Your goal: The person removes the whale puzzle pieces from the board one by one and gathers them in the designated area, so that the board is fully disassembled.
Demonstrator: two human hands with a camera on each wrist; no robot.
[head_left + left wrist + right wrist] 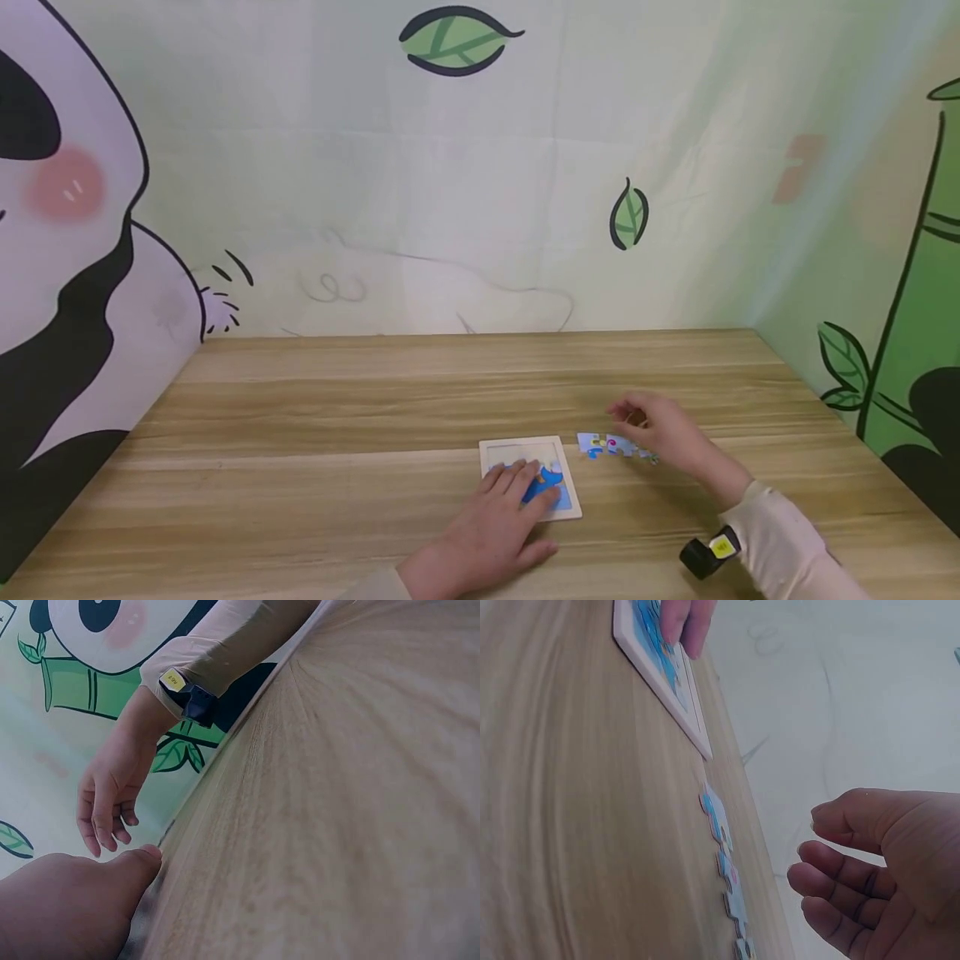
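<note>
A square jigsaw puzzle in a pale frame [575, 507] lies on the table, with blue pieces in its lower part and a bare pale area at the top. My left hand [495, 521] rests on it, fingers spread, hiding part of the picture. To the right of the frame, several loose puzzle pieces [619, 445] lie in a row; they also show in the right wrist view. Just above these pieces hovers my right hand [667, 429], apart from them. In the right wrist view its fingers [840, 881] are loosely bent with nothing between them.
The wooden table [300, 483] reaches back to a printed wall cloth [480, 208] with leaves and a panda [67, 183]. A black device with a yellow label [708, 552] is strapped at the right wrist.
</note>
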